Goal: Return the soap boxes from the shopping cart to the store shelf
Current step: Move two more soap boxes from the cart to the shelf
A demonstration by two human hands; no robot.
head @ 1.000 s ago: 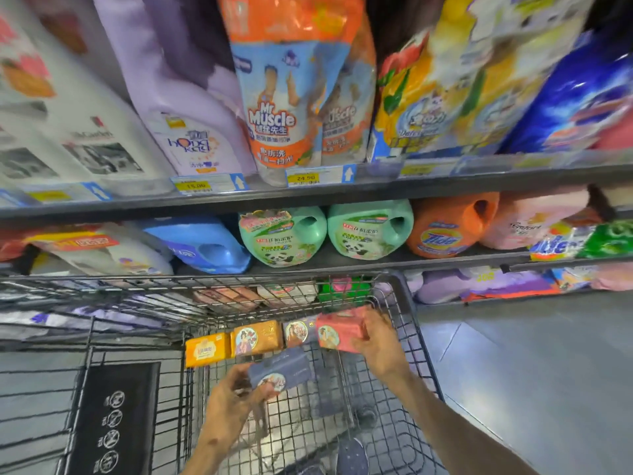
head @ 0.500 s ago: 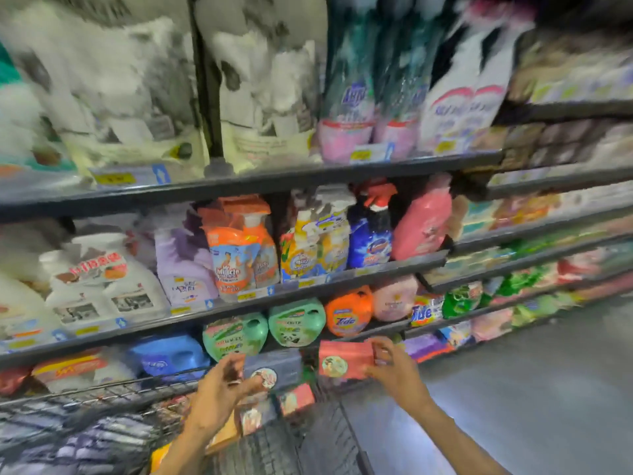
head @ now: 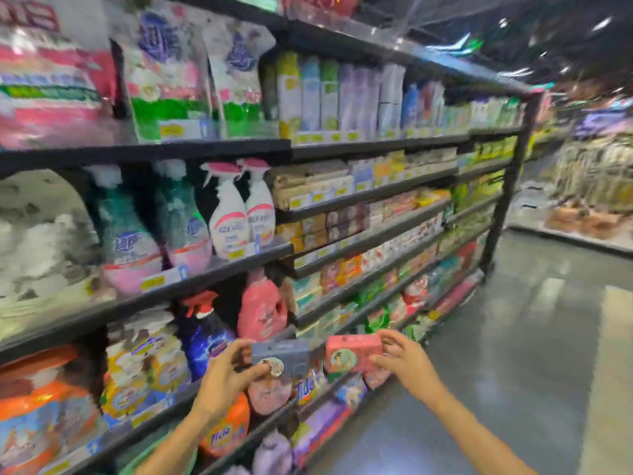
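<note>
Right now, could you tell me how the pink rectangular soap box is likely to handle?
The pink rectangular soap box probably stays stiff: its edges look straight in the right hand. Likely light, since fingertips alone carry it. Flat faces suggest no rolling.

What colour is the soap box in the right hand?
Pink soap box, with a round picture on its front; head view.

The whole view is smeared by motion. Labels on the store shelf (head: pixel 373 197) cannot be read, and the rows of small boxes (head: pixel 363 214) on its middle tiers blur into bands of colour. The left hand (head: pixel 224 375) covers the near end of the grey soap box (head: pixel 284 358); the right hand (head: pixel 406 363) hides the far end of the pink soap box (head: pixel 352 351). Printing on both is illegible apart from a round picture. Both forearms are cut off by the bottom edge. The far aisle display (head: pixel 589 186) is too blurred to identify.
</note>
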